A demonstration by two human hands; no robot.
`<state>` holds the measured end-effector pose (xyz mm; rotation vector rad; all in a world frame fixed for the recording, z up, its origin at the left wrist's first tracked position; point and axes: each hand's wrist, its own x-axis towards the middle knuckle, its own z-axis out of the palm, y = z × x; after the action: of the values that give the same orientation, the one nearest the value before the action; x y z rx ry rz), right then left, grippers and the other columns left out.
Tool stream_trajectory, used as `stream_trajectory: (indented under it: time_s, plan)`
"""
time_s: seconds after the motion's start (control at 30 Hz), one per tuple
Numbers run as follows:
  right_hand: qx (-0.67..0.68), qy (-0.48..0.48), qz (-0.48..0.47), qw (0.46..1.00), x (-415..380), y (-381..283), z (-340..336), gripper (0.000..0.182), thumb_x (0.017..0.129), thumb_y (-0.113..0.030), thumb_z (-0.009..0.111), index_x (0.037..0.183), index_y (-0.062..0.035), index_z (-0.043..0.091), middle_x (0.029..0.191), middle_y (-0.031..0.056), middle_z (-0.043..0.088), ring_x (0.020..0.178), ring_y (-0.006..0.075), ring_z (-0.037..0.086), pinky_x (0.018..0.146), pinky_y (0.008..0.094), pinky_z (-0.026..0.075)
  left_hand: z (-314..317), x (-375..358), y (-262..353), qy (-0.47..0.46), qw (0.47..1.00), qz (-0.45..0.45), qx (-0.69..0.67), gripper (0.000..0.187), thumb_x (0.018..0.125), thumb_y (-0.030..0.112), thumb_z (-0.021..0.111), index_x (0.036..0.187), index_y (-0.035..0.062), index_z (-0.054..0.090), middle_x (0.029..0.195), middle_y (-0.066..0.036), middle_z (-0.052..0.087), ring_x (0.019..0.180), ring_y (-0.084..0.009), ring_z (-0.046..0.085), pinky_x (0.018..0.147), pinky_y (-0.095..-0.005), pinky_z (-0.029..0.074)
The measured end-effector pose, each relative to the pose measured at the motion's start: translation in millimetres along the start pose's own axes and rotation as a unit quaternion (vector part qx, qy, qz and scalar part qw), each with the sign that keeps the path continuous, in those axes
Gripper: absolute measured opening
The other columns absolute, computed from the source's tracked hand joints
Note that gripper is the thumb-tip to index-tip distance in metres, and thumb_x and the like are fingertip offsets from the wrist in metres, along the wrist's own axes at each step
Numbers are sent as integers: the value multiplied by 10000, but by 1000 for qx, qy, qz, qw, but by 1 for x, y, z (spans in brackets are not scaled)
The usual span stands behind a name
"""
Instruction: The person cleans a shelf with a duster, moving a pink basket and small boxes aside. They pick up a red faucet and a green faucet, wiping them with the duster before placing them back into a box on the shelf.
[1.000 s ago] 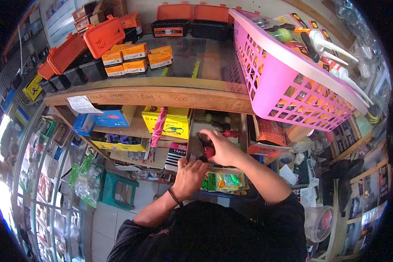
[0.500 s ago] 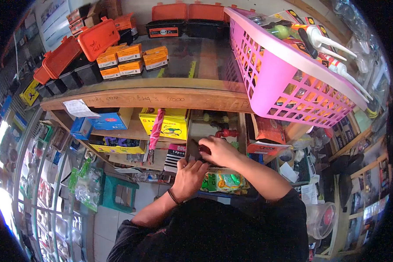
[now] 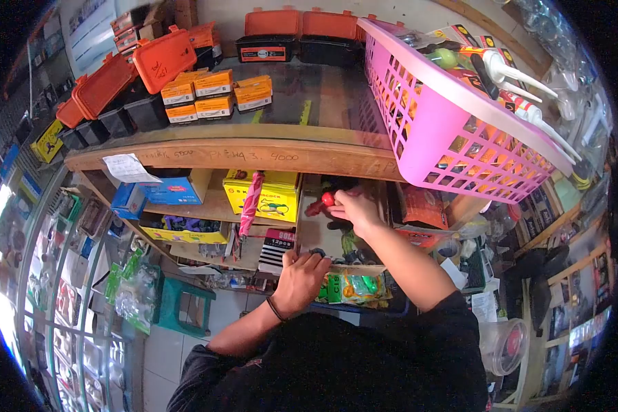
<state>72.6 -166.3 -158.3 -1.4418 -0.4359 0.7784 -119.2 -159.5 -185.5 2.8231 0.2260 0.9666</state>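
Note:
My right hand (image 3: 356,211) reaches into an open box (image 3: 316,237) on the shelf, its fingers closed on a small red round piece (image 3: 328,199). Beside it in the box lie a darker red piece (image 3: 314,209) and several dark and green pieces (image 3: 350,244). My left hand (image 3: 301,280) is at the near left corner of the box, fingers curled. Something small and dark shows at its fingertips, too hidden to name. A black and white striped carton (image 3: 277,250) stands just left of that hand. Below the box's front edge is a green and yellow packet (image 3: 356,285).
Above runs a wooden counter edge (image 3: 240,159) with a glass top, orange cartons (image 3: 214,106) and orange-lidded black cases (image 3: 266,48). A full pink basket (image 3: 419,137) overhangs at right. A yellow box (image 3: 262,199) and pink wrapped umbrella-like item (image 3: 251,206) stand left; a green stool (image 3: 185,305) is below.
My right hand has moved away from my left, deeper into the box, and now has the red round piece in its fingers. My left hand stays nearly in place.

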Motion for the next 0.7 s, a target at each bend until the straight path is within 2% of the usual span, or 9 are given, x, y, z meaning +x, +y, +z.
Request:
stream_trajectory:
  time_s: [0.1,0.23,0.3,0.33,0.37,0.43,0.57,0.63,0.7]
  plan:
    - [61,16,21,998,13,20,6,133,762,-65,553,814,-16,441,795,104,565,728,237,598,666,364,519,0,-1,-1,4,1000,4,2,153,713,132,509,861,93,513,740,-16,502,730,-163,519,711,-358,310]
    - [33,56,35,997,26,46,9,117,762,-32,562,761,-7,448,768,112,569,700,222,594,595,343,529,1,-1,-1,8,1000,9,-5,152,712,131,513,860,93,512,738,-15,500,726,-162,519,710,-359,311]
    - [-259,99,-152,949,42,68,6,126,761,-26,563,714,-5,448,715,97,562,706,207,592,569,334,532,-1,0,-1,1,1000,3,-2,148,708,126,516,854,99,515,729,-12,499,721,-159,519,709,-360,311]
    - [-260,119,-149,947,39,68,3,380,622,-275,667,713,58,508,709,222,565,697,346,572,623,398,452,0,0,-1,1,1000,6,-5,148,708,126,516,854,99,515,729,-12,499,721,-159,519,709,-360,311]
    - [-261,123,-149,946,22,51,5,380,622,-275,667,713,58,508,709,222,565,697,346,572,623,398,452,1,-1,-2,-4,1000,3,-3,146,707,124,516,851,101,516,723,-11,498,721,-158,519,710,-362,311]
    - [-439,116,-198,869,-4,21,11,381,633,-274,663,751,58,517,738,222,577,736,350,576,643,399,461,3,-2,-4,-6,1000,0,-2,144,706,122,516,848,103,518,717,-10,497,720,-156,519,711,-364,311]
    - [-502,89,-176,842,-17,5,11,393,637,-277,658,806,55,533,773,232,582,790,355,576,678,409,470,3,-2,-3,12,1000,2,-9,156,697,118,516,852,102,523,712,-11,501,723,-157,520,716,-366,311]
    - [-564,76,-97,817,-20,1,10,417,640,-291,659,860,44,545,796,228,587,821,359,575,704,419,476,2,-3,-2,14,1000,0,-10,165,694,117,515,858,100,527,717,-12,505,725,-157,521,718,-367,311]
    - [-573,81,-85,811,-15,5,6,393,636,-287,661,852,19,544,803,210,591,814,353,572,695,413,467,3,-3,-3,26,1000,3,-3,184,690,116,517,872,99,536,727,-14,514,732,-157,523,720,-365,312]
